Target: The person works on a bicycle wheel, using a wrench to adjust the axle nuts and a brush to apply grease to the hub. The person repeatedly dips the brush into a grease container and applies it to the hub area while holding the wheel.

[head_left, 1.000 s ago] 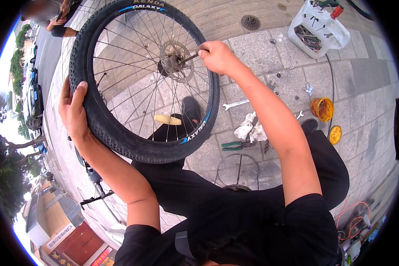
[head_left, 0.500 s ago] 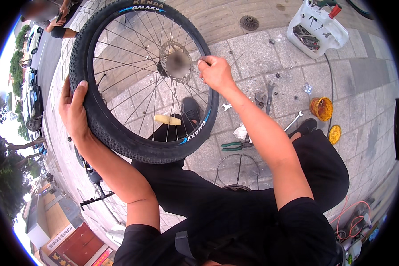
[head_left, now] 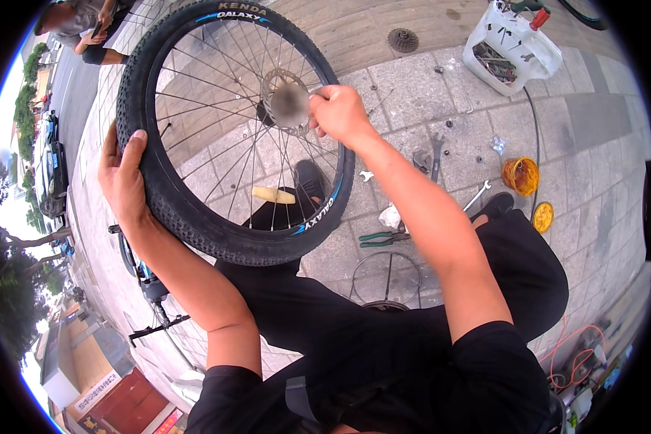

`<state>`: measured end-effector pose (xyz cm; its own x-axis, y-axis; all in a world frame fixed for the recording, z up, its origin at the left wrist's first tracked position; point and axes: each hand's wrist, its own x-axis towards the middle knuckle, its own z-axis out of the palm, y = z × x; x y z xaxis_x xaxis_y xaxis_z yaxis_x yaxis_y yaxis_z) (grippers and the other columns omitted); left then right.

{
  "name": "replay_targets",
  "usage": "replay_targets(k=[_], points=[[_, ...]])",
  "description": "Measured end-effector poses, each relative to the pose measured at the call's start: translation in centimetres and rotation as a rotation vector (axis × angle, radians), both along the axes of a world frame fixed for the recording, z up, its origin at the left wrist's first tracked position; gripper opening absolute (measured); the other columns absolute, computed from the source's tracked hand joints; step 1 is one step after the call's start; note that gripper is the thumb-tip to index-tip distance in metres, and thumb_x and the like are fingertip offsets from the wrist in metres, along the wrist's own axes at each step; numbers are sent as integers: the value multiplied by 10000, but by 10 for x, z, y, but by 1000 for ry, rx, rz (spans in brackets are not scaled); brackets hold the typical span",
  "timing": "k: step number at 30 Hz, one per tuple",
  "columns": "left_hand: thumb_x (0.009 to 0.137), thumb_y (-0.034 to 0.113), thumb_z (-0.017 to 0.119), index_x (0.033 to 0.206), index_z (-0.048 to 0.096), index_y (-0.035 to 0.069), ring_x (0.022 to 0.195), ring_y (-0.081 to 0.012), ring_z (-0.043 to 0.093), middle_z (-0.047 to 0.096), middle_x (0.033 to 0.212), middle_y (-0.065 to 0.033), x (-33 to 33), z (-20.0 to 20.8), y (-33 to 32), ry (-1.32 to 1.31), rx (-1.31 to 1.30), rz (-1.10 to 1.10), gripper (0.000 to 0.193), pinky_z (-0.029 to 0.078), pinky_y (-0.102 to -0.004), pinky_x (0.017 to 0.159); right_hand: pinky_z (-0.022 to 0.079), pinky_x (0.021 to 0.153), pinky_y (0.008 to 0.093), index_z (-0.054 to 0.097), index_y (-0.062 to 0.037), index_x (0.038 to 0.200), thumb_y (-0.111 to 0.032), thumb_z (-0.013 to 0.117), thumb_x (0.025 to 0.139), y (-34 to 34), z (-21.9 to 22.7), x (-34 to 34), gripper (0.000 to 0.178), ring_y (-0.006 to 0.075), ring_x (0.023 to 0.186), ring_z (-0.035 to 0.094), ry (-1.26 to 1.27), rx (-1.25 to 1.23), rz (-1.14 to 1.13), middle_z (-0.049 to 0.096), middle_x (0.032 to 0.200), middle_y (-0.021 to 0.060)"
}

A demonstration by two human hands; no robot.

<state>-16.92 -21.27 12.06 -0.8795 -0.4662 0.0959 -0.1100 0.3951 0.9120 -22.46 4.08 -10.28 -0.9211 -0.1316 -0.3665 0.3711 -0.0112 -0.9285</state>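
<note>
A bicycle wheel (head_left: 242,249) with a black knobby tyre stands tilted in front of me, its lower part by my left leg. My left hand (head_left: 126,177) is closed on the tyre's left side, thumb on the near face. A brake disc (head_left: 276,81) sits at the wheel's centre, where the hub looks blurred. My right hand (head_left: 340,116) is closed in a pinch at the disc's right edge, over the spokes. Whatever its fingers hold is hidden. Behind the spokes a pale yellow handle-like piece (head_left: 273,195) shows near my left shoe.
On the paving lie green-handled pliers (head_left: 383,239), wrenches (head_left: 437,155) and a sprocket cassette (head_left: 403,40). A white cut-open jug (head_left: 513,58) holds tools at the back right. Nearer stands a yellow grease tub (head_left: 519,176), its lid (head_left: 542,216) beside it. A person (head_left: 87,29) is at the upper left.
My right hand has moved left, closer to the hub and brake disc, still pinched. The left hand keeps its hold and the wheel has barely shifted.
</note>
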Motion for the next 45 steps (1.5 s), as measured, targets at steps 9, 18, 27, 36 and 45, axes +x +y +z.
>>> replay_targets(k=[9,18,27,36,45], points=[[895,41,706,1453,406,-165,903,-169,695,680,1143,-192,2,3,3,-7,20,-9,666,553,-242,770,554,545,314,671,91,1018,-82,609,940,24,-2,1,199,166,679,654,-206,-252,-154,660,816,107],[883,65,718,1456,404,-166,921,-178,694,673,1157,-203,2,6,12,-20,-34,29,693,549,-245,790,588,693,298,677,87,1162,-23,605,934,20,-38,2,263,166,775,684,-100,-333,-125,704,933,128],[883,58,708,1457,419,-149,934,-182,693,671,1167,-203,1,3,5,-17,6,4,676,549,-250,808,585,762,292,685,52,1188,-19,610,944,18,-62,-23,265,163,850,689,-45,-270,-29,710,1005,110],[929,71,676,1459,428,-119,897,-184,712,698,1112,-185,0,1,-2,-13,-17,-42,615,586,-262,742,562,784,278,710,30,1159,-48,629,946,13,-78,-46,241,135,860,686,73,-205,23,729,974,79],[906,55,695,1458,411,-151,896,-164,693,679,1142,-183,0,2,-1,-9,-7,-53,654,556,-239,764,547,768,251,735,5,1151,-80,625,936,19,-60,-32,255,111,834,685,329,125,-103,738,891,44]])
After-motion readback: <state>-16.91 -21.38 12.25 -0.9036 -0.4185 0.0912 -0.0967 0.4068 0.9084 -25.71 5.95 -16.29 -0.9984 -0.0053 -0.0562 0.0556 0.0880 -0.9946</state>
